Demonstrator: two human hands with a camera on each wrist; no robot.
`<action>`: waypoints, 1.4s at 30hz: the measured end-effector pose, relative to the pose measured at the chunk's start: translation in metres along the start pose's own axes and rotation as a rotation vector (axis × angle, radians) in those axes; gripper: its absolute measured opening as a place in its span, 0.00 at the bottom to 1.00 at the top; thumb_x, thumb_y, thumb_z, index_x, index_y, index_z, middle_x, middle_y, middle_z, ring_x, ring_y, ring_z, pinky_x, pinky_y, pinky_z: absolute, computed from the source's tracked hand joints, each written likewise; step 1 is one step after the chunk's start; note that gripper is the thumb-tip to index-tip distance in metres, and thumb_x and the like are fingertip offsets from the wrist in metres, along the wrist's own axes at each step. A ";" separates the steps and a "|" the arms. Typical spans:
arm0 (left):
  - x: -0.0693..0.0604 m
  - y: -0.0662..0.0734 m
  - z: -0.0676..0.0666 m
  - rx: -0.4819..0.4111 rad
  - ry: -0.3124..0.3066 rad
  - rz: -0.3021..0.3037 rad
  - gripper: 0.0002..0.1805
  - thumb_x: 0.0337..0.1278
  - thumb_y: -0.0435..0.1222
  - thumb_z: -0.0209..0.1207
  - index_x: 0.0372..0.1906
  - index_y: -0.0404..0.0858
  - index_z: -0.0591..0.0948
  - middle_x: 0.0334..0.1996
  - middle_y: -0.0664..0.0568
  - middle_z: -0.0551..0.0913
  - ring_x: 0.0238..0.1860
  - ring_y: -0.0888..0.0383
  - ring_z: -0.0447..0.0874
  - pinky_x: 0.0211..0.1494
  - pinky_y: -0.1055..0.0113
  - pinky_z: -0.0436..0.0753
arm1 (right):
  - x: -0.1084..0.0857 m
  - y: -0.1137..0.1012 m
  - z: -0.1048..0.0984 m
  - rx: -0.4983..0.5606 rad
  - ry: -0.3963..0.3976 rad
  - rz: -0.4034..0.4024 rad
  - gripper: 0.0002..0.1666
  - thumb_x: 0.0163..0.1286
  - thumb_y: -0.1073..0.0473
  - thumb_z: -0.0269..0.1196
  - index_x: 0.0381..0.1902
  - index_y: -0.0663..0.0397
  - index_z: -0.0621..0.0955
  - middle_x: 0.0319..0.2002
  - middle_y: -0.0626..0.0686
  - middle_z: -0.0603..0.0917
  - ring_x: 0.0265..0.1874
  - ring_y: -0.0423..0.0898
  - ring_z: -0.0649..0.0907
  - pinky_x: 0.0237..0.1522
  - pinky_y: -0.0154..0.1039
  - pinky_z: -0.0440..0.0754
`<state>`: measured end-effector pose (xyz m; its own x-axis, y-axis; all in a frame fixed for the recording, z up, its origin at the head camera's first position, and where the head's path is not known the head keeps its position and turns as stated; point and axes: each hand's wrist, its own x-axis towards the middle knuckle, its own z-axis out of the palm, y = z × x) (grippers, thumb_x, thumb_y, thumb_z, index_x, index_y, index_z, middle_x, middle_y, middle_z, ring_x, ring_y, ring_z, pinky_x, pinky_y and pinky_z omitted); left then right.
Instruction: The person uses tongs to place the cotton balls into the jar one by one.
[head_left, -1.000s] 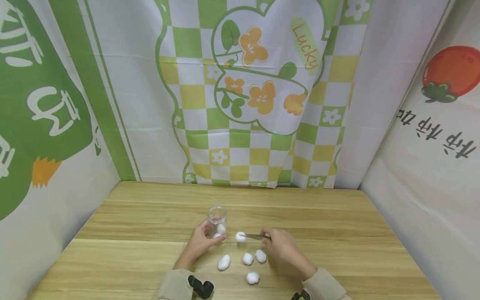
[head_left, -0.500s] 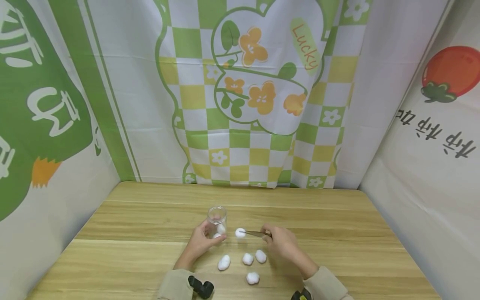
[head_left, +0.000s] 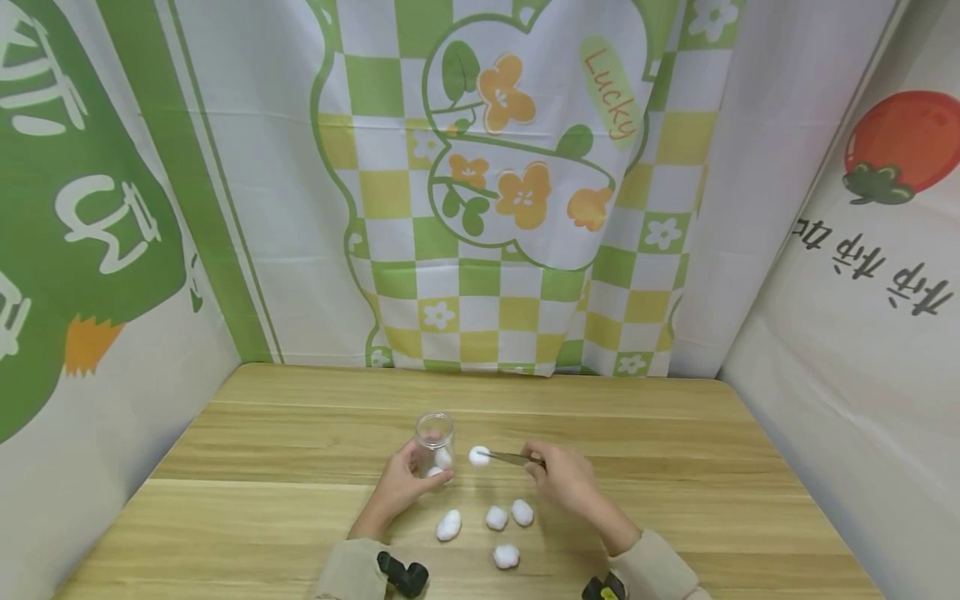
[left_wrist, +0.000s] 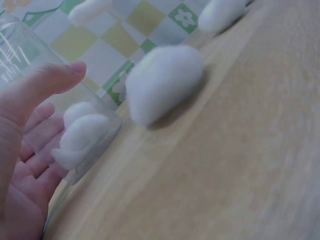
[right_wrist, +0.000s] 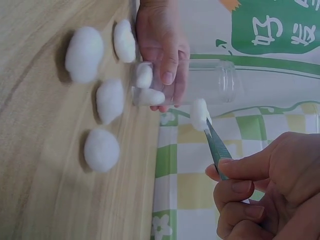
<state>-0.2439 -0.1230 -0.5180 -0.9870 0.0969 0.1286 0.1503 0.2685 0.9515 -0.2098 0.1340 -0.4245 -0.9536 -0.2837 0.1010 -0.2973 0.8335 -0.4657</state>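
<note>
My left hand point(head_left: 400, 489) curls round a clear open-topped jar point(head_left: 436, 429) standing on the table; in the right wrist view two white cotton balls point(right_wrist: 144, 75) lie at the jar's bottom. Metal tweezers point(head_left: 513, 457) are pinched between the thumb and fingers of my right hand point(head_left: 567, 482). Their tips grip a cotton ball point(head_left: 478, 456), which hangs in the air right of the jar, not touching it. In the right wrist view this ball point(right_wrist: 200, 114) is beside the jar wall, near the mouth end.
Several loose cotton balls lie on the wooden table point(head_left: 300, 433) nearer the body: one point(head_left: 448, 526) below the jar, others point(head_left: 497, 517) to its right. A patterned curtain point(head_left: 480, 317) hangs behind the table, with printed cloth on both sides.
My right hand has lifted the tweezers and the held cotton ball slightly, away from the body. The left hand and jar have stayed in place.
</note>
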 end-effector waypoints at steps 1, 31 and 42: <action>0.000 0.000 0.000 0.002 -0.001 0.002 0.32 0.46 0.36 0.72 0.60 0.39 0.75 0.59 0.41 0.80 0.64 0.43 0.75 0.69 0.46 0.70 | 0.000 0.000 -0.001 0.000 0.001 -0.005 0.05 0.67 0.61 0.60 0.39 0.50 0.81 0.20 0.47 0.79 0.15 0.38 0.68 0.16 0.29 0.58; 0.000 0.000 0.002 0.003 0.006 0.008 0.32 0.45 0.35 0.72 0.60 0.37 0.75 0.59 0.39 0.80 0.65 0.41 0.74 0.70 0.43 0.68 | 0.008 -0.021 -0.017 0.037 0.074 -0.034 0.04 0.68 0.61 0.60 0.40 0.51 0.81 0.16 0.44 0.73 0.14 0.38 0.66 0.16 0.29 0.56; 0.000 0.000 0.001 -0.011 -0.001 0.009 0.32 0.46 0.35 0.71 0.59 0.37 0.75 0.58 0.39 0.80 0.64 0.40 0.75 0.70 0.43 0.68 | 0.012 -0.027 -0.022 0.037 0.091 -0.043 0.04 0.68 0.60 0.60 0.40 0.50 0.81 0.14 0.43 0.69 0.13 0.38 0.64 0.16 0.29 0.54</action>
<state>-0.2435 -0.1219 -0.5182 -0.9856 0.0996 0.1365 0.1581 0.2574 0.9533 -0.2143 0.1180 -0.3914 -0.9410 -0.2727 0.2004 -0.3373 0.8029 -0.4915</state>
